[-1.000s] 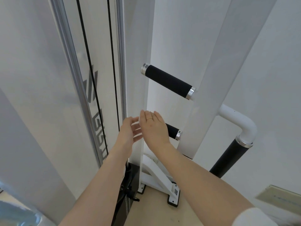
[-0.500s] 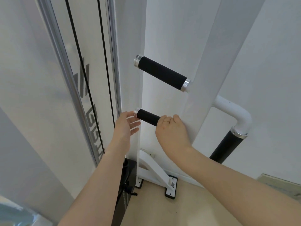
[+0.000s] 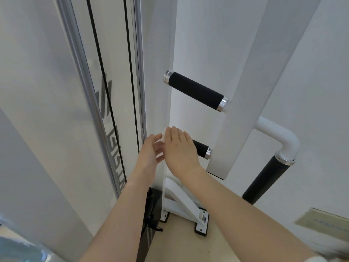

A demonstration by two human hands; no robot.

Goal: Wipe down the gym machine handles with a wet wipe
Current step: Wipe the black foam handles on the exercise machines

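The right hand (image 3: 180, 148) lies over the free end of the lower black handle (image 3: 201, 149), fingers curled on a white wet wipe (image 3: 162, 136), while the left hand (image 3: 151, 154) beside it, fingers loosely spread, touches the wipe's edge.

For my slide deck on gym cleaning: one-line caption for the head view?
Right hand wraps a white wipe over the lower black handle; left hand alongside.

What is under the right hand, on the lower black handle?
The right hand covers the lower black foam handle at its free end. A bit of white wipe shows; the rest is hidden.
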